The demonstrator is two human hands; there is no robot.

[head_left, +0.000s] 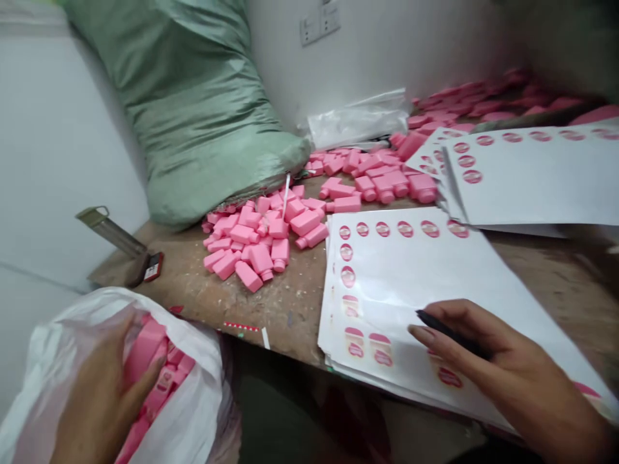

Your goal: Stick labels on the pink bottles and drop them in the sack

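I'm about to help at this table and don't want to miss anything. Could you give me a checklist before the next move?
1. Bag mouth open: ok; the white bag gapes around the left hand.
2. Left hand's grip on a pink bottle inside: cannot tell; blurred.
3. Black pen-like tool held: ok, in the right hand.
4. Labels on the top sheet: ok, along its top and left edges.
5. Sheets stacked evenly: not ok; the left edges are staggered.
6. Heaped bottles standing upright: not ok; they lie jumbled.
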